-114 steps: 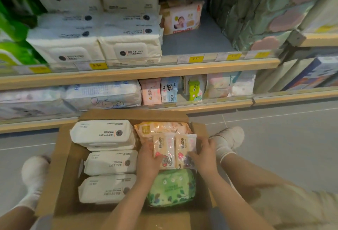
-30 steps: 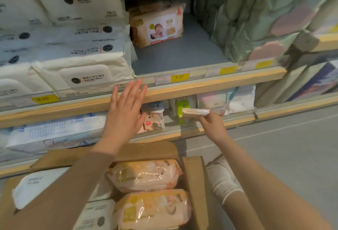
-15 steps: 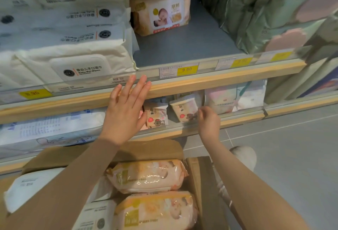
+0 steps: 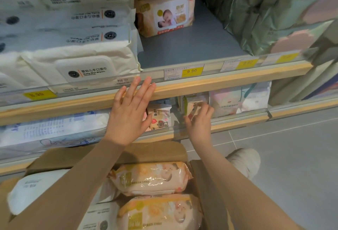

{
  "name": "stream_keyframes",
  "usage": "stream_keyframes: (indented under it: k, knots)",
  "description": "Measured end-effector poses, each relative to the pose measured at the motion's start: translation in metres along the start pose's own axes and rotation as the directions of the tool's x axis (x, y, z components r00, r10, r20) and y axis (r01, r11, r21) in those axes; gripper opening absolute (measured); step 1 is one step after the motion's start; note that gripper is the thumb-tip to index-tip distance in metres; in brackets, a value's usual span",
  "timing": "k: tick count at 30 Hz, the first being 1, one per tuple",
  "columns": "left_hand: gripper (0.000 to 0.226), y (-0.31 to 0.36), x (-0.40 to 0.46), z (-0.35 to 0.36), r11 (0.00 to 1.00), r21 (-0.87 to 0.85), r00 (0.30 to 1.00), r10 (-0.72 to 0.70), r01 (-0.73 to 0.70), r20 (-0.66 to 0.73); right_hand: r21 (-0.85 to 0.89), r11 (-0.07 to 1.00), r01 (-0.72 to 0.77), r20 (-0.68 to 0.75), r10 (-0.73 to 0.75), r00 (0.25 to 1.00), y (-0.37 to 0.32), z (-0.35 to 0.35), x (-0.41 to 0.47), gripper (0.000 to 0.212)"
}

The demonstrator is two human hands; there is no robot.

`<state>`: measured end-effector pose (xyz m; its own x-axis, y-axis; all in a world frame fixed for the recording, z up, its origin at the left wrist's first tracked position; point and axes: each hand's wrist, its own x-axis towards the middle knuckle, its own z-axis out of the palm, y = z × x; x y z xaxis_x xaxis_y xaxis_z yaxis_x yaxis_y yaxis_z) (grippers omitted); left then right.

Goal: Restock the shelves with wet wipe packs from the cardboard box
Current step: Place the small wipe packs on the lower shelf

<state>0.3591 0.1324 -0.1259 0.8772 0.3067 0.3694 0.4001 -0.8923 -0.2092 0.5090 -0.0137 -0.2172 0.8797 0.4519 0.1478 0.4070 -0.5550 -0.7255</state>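
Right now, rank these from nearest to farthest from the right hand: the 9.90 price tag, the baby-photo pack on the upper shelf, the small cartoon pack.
1. Small cartoon pack, just left of the right hand.
2. 9.90 price tag, above on the shelf edge.
3. Baby-photo pack, far back on the upper shelf.

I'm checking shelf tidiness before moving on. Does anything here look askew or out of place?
Mostly tidy. The small pack on the lower shelf sits tilted, not upright like its neighbour; the right hand grips it. The baby-photo pack on the upper shelf is slightly angled.
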Motion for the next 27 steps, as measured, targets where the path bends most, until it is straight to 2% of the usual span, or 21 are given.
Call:
stream_keyframes:
  k: [4,8,13,16,22,25,27]
  knots:
    - [0.076,-0.001,0.0,0.007,1.0,0.005,1.0,0.0,0.0,-0.021,-0.058,0.997,0.044,0.066,-0.04,0.997,0.013,0.004,-0.003,0.036]
    - [0.079,-0.002,0.0,0.009,1.0,0.005,1.0,0.001,-0.001,0.003,-0.05,0.997,0.058,0.125,-0.051,0.991,0.016,0.0,0.002,0.034]
    - [0.09,-0.001,0.0,-0.01,1.0,-0.013,0.992,0.022,-0.021,0.125,-0.069,0.997,0.042,0.31,-0.018,0.951,0.0,-0.033,-0.004,0.039]
    - [0.085,0.004,-0.017,-0.033,0.991,-0.132,0.981,0.032,-0.007,0.19,-0.08,0.993,0.086,0.32,-0.056,0.946,-0.021,-0.067,-0.02,0.04]
    - [0.063,0.01,-0.127,-0.082,0.912,-0.398,0.96,0.017,0.099,0.279,-0.096,0.982,0.162,0.469,-0.099,0.878,-0.058,-0.117,-0.093,0.043]
    - [0.062,0.008,-0.187,-0.102,0.838,-0.49,0.934,-0.062,0.24,0.35,-0.059,0.983,0.172,0.507,-0.119,0.854,-0.065,-0.129,-0.135,0.037]
    - [0.061,0.009,-0.23,-0.11,0.806,-0.496,0.911,-0.122,0.322,0.393,-0.02,0.984,0.179,0.569,-0.136,0.811,-0.068,-0.134,-0.163,0.033]
